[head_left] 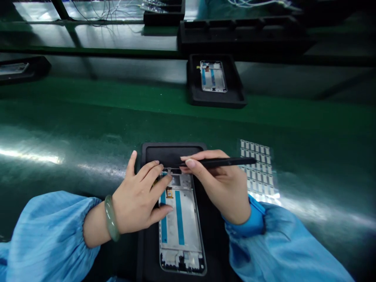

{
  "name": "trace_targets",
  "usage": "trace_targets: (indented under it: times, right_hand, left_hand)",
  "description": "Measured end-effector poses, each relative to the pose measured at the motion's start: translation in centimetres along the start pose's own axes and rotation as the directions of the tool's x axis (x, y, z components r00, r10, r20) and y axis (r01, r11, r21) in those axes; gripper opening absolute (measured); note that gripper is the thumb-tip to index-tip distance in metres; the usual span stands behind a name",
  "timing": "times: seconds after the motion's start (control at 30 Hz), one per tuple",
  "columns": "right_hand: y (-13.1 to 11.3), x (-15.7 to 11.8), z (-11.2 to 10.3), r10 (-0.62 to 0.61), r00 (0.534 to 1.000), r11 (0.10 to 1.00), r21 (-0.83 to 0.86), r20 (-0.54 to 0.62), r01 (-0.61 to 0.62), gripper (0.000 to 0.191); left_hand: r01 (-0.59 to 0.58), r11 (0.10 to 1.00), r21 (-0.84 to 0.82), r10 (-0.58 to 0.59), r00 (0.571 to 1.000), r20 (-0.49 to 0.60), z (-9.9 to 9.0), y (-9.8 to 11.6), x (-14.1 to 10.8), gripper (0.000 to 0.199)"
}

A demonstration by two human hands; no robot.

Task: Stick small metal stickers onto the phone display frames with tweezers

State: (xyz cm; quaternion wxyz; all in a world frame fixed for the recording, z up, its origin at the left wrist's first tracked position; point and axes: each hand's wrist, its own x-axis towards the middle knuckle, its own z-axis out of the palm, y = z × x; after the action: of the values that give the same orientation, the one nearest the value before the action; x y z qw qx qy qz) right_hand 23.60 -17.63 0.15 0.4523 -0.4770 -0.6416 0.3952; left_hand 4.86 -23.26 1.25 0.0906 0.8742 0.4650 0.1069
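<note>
A phone frame (190, 219) with two blue strips lies in a black foam tray (173, 150) in front of me. My left hand (139, 197) rests over its upper left part, fingers spread, fingertips on the frame and its top edge. Between thumb and fingers my right hand (219, 180) grips black tweezers (226, 161), their tips pointing left at the frame's top edge. Whether the tips hold anything is too small to tell. A small orange flex connector (169, 192) shows near my left fingers.
Right of my right hand lies a sheet of small pale stickers (260, 166). Further back, another black tray (217, 100) holds a second phone frame (219, 76). A black tray (38, 68) sits at far left, and a long compartmented black tray (243, 35) at the back.
</note>
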Motion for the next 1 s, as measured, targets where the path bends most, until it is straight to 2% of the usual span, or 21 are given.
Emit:
trace_targets:
  times: [0.13,0.37,0.53,1.0]
  right_hand:
    - [0.10,0.39,0.24,-0.005,0.997,0.999,0.052,0.079,0.001,0.009]
    - [0.02,0.36,0.25,0.023,0.986,1.000,-0.022,0.163,-0.020,0.010]
    - [0.02,0.37,0.24,0.027,0.984,0.998,-0.063,0.174,-0.016,0.013]
    - [0.38,0.42,0.34,-0.026,0.982,0.991,-0.123,0.187,0.050,0.007]
  left_hand:
    - [0.035,0.999,0.007,-0.035,0.999,-0.035,0.33,0.39,-0.09,0.050]
    - [0.045,0.999,-0.001,-0.045,0.998,-0.042,0.32,0.47,0.03,0.049]
    - [0.049,0.999,0.007,-0.049,0.998,-0.046,0.35,0.54,-0.09,0.048]
    - [0.068,0.998,0.007,-0.068,0.998,-0.009,0.25,0.58,-0.08,0.051]
